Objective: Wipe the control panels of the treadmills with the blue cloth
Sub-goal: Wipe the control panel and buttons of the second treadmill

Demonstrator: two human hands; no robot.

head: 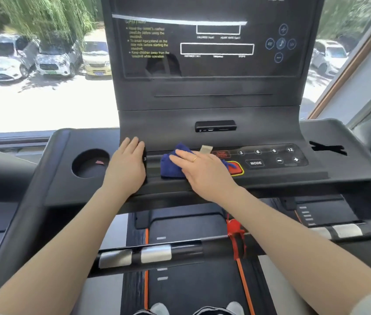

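The treadmill's black control panel point(271, 159) spans the console below the dark display screen point(216, 42). A bunched blue cloth point(170, 165) lies on the panel's middle, partly over the red stop button point(236, 170). My right hand point(202, 168) presses flat on the cloth, fingers spread and pointing left, a ring on one finger. My left hand point(126, 165) rests flat on the panel's left part, covering the buttons there, just beside the cloth and holding nothing.
A round cup holder point(89, 163) sits left of my left hand. A port block point(215, 126) juts from the console above the cloth. A handlebar point(157, 254) with metal grips crosses below, a red safety clip point(234, 230) hanging on it. Window with parked cars behind.
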